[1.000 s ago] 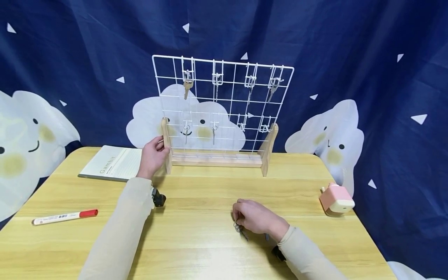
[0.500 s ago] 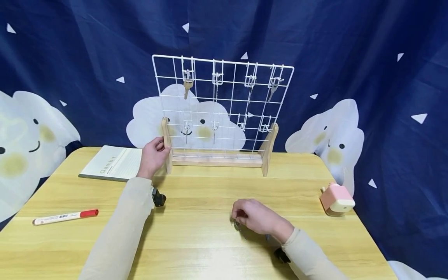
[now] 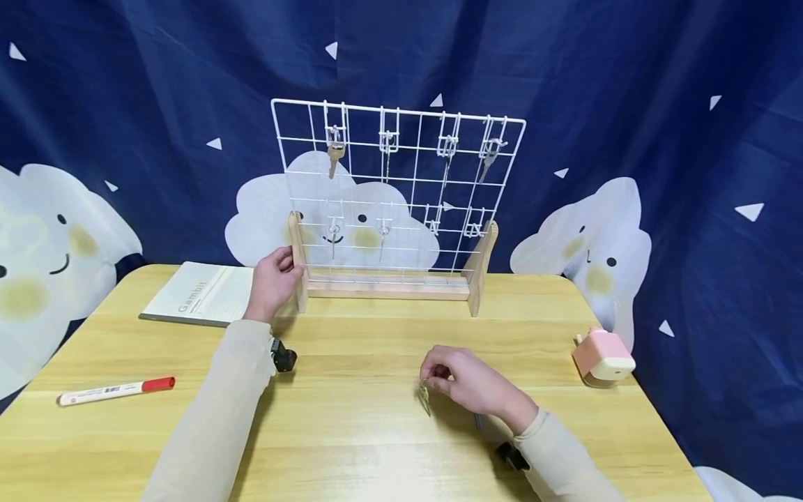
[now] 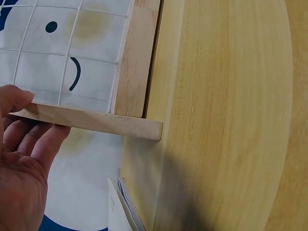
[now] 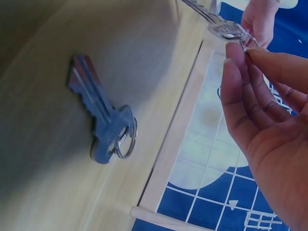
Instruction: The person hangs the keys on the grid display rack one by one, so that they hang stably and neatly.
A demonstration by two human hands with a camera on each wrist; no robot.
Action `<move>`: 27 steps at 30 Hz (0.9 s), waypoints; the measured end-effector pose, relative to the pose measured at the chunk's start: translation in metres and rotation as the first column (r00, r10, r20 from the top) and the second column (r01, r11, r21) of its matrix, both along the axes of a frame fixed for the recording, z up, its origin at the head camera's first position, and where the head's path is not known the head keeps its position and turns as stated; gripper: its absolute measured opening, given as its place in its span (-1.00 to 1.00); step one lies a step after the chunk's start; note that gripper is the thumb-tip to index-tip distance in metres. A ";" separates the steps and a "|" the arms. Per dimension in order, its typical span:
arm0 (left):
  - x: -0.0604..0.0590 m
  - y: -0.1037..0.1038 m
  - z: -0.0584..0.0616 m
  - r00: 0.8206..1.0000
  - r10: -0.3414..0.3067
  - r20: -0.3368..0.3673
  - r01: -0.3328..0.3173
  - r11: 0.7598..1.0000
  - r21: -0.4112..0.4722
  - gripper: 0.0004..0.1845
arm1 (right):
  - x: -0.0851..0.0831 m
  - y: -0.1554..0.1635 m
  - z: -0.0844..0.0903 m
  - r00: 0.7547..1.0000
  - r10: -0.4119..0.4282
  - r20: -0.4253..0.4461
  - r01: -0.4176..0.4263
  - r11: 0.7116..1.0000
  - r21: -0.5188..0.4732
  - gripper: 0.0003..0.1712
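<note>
Your right hand (image 3: 467,383) pinches a key (image 3: 424,397) by its ring, thumb against fingertips (image 5: 239,52), so the key hangs clear of the worktop (image 3: 351,446) with its long axis pointing down, just left of your knuckles. A second key (image 5: 98,120) lies flat on the worktop beneath that hand; the head view hides it, so its exact spot is hard to place. Your left hand (image 3: 272,281) grips the left wooden post (image 3: 297,259) of the rack (image 3: 395,188), thumb on the near side and fingers curled behind. The rack stands at the far edge, straight ahead of the hanging key and well apart from it. Your right hand is the nearer one to both keys. A pen (image 3: 116,390) lies by the left edge, a notebook (image 3: 199,300) at the far left corner.
</note>
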State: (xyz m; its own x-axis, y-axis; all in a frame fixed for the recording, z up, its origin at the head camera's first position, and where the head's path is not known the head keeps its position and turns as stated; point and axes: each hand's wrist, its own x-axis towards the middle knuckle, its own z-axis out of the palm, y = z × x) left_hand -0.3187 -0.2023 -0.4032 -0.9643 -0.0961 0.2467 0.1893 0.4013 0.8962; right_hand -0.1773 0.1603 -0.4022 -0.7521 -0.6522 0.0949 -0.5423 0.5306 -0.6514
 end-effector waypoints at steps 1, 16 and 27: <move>0.000 0.000 0.000 1.000 0.002 -0.001 -0.002 1.000 0.002 -0.53 | 0.000 0.001 0.001 1.000 -0.003 -0.004 0.003 1.000 -0.008 -0.81; -0.001 -0.001 -0.001 1.000 -0.001 0.007 0.001 1.000 0.003 -0.52 | -0.005 0.000 0.010 0.997 -0.040 -0.060 0.037 0.998 -0.056 -0.84; -0.001 -0.001 -0.001 1.000 -0.005 0.007 0.005 1.000 0.006 -0.52 | -0.011 0.003 0.020 0.997 -0.064 -0.052 0.059 0.993 -0.101 -0.86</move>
State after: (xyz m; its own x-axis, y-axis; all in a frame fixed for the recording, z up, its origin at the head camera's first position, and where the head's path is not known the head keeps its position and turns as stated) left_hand -0.3192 -0.2036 -0.4038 -0.9664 -0.0925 0.2398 0.1854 0.3953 0.8996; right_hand -0.1884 0.1633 -0.3827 -0.7825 -0.5900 0.1991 -0.5469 0.4984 -0.6727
